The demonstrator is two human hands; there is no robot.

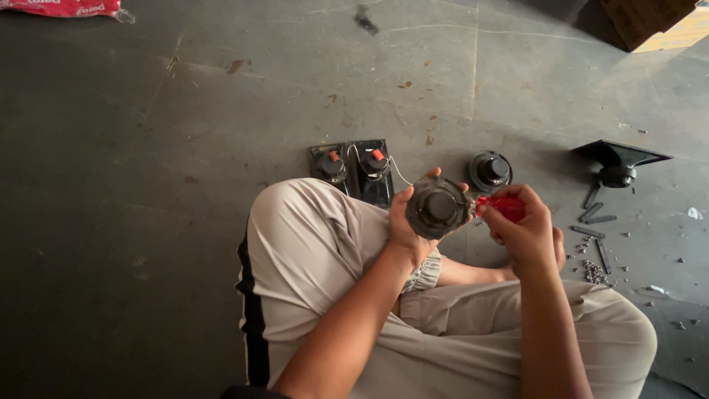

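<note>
Above the lap, left hand [405,222] gripping round black part [437,208], right hand [526,230] alongside

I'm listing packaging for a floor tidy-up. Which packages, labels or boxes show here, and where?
Red plastic packet: top left corner on the floor, crumpled, with white lettering.
Cardboard box: top right corner, brown with a yellow edge, partly cut off by the frame.
No screens or signs.
</note>
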